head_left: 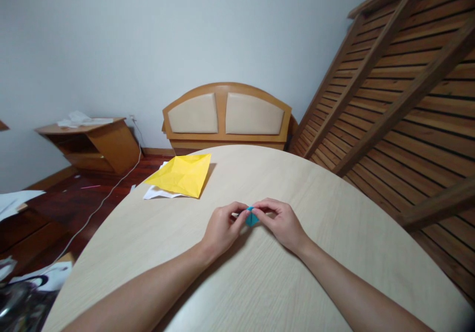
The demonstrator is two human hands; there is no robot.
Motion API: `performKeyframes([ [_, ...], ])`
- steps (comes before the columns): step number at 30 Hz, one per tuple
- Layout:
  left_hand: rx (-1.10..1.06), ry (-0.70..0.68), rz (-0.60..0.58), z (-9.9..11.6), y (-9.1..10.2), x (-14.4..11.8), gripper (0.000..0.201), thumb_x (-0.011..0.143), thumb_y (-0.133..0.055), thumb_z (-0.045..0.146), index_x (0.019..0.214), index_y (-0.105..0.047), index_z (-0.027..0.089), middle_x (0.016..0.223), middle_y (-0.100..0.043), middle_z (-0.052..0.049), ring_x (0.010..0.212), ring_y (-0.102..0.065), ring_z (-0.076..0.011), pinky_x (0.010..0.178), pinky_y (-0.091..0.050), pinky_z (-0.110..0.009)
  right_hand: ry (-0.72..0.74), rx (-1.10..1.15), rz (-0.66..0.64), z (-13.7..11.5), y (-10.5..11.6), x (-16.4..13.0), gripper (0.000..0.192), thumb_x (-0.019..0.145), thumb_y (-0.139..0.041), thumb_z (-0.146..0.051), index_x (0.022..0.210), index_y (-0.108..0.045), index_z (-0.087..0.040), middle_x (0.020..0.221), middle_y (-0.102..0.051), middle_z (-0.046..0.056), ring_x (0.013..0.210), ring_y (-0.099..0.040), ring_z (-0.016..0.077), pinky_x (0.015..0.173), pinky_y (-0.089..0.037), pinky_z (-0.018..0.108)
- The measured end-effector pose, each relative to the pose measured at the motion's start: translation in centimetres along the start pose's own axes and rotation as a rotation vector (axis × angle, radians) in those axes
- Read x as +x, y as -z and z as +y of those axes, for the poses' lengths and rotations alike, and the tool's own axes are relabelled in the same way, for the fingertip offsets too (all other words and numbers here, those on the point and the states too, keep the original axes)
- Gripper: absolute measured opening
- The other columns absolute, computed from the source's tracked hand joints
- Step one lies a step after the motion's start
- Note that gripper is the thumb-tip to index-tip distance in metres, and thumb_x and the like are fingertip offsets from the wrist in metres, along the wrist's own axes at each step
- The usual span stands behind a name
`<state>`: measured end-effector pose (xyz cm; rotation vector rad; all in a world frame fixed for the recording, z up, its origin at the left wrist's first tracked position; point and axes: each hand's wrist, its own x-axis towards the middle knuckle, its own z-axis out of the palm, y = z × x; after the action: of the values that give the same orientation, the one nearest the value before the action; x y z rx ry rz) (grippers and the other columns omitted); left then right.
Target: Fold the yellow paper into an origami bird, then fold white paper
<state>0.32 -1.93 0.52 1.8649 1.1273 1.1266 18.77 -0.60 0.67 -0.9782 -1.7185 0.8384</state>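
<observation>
One round wooden desk point(334, 253) carries one creased yellow paper sheet point(181, 174) lying on one white sheet point(154, 192). Near the middle, the left hand point(221, 229) and right hand point(280, 223) pinch one tiny blue folded paper point(252, 218) between closed fingers, its pointed tip showing.

Both forearms reach forward, the left hand point(222, 227) and right hand point(281, 223) meeting fingertip to fingertip, apparently pinched shut.
</observation>
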Motion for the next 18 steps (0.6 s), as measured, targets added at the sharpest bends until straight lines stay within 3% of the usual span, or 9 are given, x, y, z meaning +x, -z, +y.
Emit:
performKeyframes([
  [8, 0.033, -0.077, 0.009, -0.09, 0.27, -0.07, 0.020, 0.095, -0.059, 0.028, 0.103, -0.076, 0.019, 0.097, -0.079, -0.005, 0.083, -0.073, -0.0179, 0.071, -0.055, -0.025, 0.071, -0.077, 0.021, -0.42, 0.04, -0.14, 0.011, 0.089, -0.069, -0.028, 0.088, -0.077, -0.022, 0.085, -0.076, 0.003, 0.080, -0.070, 0.0197, 0.076, -0.054, 0.032],
  [18, 0.013, -0.064, 0.027, 0.00, 0.14, 0.00, 0.021, 0.095, -0.059, 0.030, 0.097, -0.076, 0.016, 0.093, -0.077, -0.008, 0.081, -0.071, -0.0194, 0.072, -0.056, -0.027, 0.067, -0.175, 0.047, -0.43, 0.07, -0.36, 0.009, 0.087, -0.067, -0.027, 0.085, -0.074, -0.021, 0.080, -0.075, 0.002, 0.077, -0.068, 0.0190, 0.075, -0.053, 0.032],
])
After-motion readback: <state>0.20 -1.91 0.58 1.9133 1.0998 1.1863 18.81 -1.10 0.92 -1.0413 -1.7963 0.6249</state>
